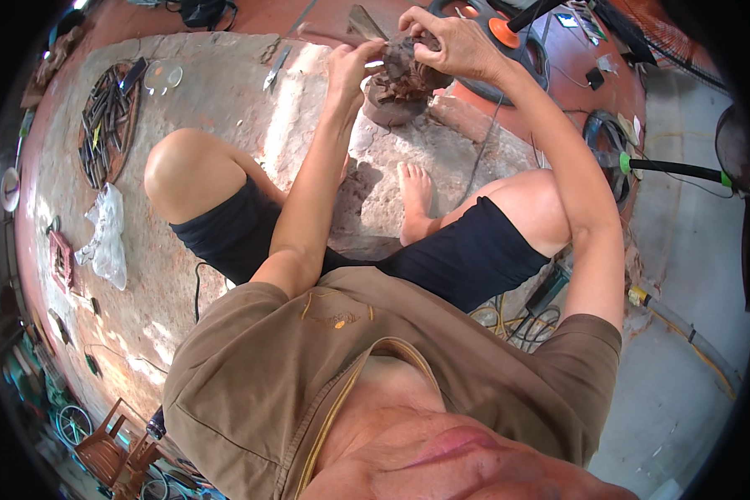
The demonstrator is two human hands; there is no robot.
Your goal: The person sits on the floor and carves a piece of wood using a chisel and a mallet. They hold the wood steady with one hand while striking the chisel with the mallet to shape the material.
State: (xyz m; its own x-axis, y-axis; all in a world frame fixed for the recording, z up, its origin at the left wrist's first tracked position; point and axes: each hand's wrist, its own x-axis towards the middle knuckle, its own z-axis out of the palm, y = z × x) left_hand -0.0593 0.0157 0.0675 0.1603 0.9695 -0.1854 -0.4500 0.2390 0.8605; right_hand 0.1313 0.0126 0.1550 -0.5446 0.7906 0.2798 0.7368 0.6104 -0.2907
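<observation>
In the head view I have both bare hands at the far side, right of the middle. I see the left hand (354,68) bent in, its thumb and fingers drawn close together with the tips at the left edge of a rough brown lump (402,68). From here I cannot tell whether those fingertips pinch something or only touch. The right hand (458,43) comes in from the right, partly open: its thumb and a finger arch apart over the lump's upper right part and grasp it there.

The lump sits on top of a rounded block (389,112), on the far part of the worn slab (225,104), beyond the person's bare foot (416,187). I read its ragged, layered side as turned near, toward the person. It looks about as wide as it is tall, and with fingers covering its upper edge I cannot tell its long axis.

Just beyond the left hand I see a flat strip of wood (363,22) slanting from far left to near right. Farther left, a knife (276,68) lies on the slab, and at the far left a round tray (130,137) holds slender dark tools (97,129).
</observation>
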